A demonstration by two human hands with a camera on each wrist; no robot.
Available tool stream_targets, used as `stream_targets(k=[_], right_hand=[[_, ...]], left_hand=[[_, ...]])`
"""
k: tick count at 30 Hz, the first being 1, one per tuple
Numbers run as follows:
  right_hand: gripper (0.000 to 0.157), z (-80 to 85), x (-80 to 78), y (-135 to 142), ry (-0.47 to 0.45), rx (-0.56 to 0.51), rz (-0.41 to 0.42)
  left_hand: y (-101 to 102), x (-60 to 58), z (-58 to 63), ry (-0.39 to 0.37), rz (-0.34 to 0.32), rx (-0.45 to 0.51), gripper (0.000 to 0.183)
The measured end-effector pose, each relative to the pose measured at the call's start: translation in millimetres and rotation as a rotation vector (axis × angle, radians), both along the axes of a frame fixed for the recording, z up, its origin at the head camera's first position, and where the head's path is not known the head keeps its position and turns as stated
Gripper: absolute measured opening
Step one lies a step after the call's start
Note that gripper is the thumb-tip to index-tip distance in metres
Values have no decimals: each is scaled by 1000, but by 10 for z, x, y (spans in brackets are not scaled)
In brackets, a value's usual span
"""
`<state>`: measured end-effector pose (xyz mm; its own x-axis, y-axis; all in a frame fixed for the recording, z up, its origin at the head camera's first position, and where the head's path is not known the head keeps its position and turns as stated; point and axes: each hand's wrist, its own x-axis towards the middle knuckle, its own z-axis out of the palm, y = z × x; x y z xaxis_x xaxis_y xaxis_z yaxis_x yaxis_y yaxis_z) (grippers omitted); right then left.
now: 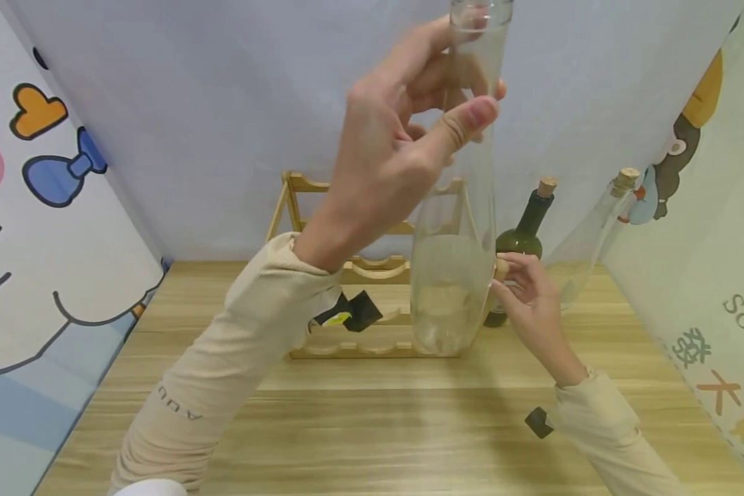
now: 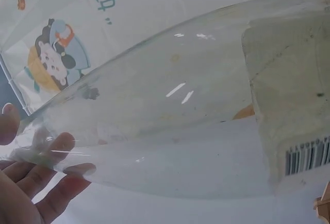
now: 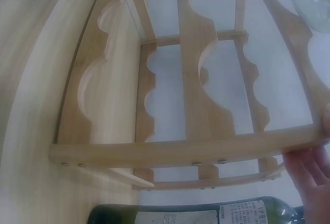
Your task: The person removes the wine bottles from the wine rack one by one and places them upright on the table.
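Note:
My left hand grips a clear glass bottle by its neck and holds it upright, in front of the wooden wine rack. In the left wrist view, the fingers wrap round the narrow end of the bottle, and a label with a barcode sits on its wide body. My right hand pinches the right side of the rack between thumb and fingers. The right wrist view shows those fingers at the end of the rack's side rail. The rack has scalloped bars, and the held bottle hides part of it.
A corked green wine bottle stands right of the rack, behind my right hand. Farther right is a corked clear bottle, leaning in this view. Printed panels border the wooden table left and right, with a pale backdrop behind.

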<state>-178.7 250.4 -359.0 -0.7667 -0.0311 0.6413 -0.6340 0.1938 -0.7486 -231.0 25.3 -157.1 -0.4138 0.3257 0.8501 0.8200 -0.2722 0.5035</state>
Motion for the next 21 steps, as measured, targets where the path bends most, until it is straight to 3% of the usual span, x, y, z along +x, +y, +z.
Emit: stream_targets(k=[2,6,8,11,13,15,18,21], right_hand=[[39,-4,-2,0,2,0,-3],[39,-10,-5,3,1,7,-3],[39,-11,-8,7,6,11,1],[40,-8,-15,11,18,12,12],[40,-5,-20,13,23,7,19],[40,-8,-26,15,23,-2,25],[40,-8,-28,19,21,-9,25],[41,-11,-28,26,19,-18,33]], left_hand=[[7,-66,-55,37,-10,-12,57],[-59,364,52,53,55,-11,47],[-79,480,67,58,67,-1,44],[-91,493,21,83,63,19,42],[-81,376,-71,121,42,35,45],[-93,356,-109,134,44,31,45],[-122,467,-90,132,49,29,45],[-164,717,5,93,83,15,40]])
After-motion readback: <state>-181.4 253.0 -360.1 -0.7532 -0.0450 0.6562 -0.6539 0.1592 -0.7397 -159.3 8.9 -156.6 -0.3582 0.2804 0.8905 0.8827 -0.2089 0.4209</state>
